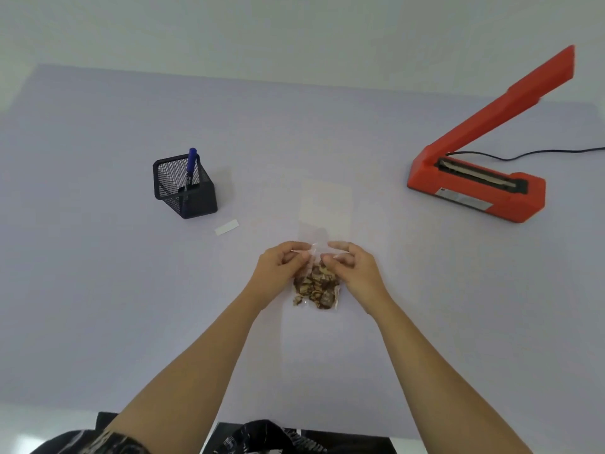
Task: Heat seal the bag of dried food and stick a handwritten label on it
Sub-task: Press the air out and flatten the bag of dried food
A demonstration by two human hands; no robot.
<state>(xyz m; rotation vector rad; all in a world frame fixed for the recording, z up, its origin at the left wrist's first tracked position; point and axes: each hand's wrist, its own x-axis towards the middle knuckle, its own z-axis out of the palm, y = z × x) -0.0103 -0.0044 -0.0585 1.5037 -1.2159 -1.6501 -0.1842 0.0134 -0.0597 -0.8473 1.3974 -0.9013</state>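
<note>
The bag (317,288) sits just below the middle of the frame on the pale lilac table (98,290): a small clear pouch, its lower part packed with brown dried pieces, its clear top pulled up between 2 hands. The left hand (281,265) pinches the top edge from the left with thumb and fingertips closed on the plastic; the right hand (353,267) pinches it from the right the same way, fingers curled in. Both hands cover the bag's upper sides, so the mouth of the bag is hard to read. Just above the hands lies a faint, clear flat sheet (325,208), barely visible against the table. To the left of centre a small white label (227,227) lies flat, and just above it stands a black mesh holder (184,186) with 1 blue pen (190,167) upright in it. At the upper right stands the red sealer (481,188), its arm raised and a black cord (530,154) running off the right edge.
</note>
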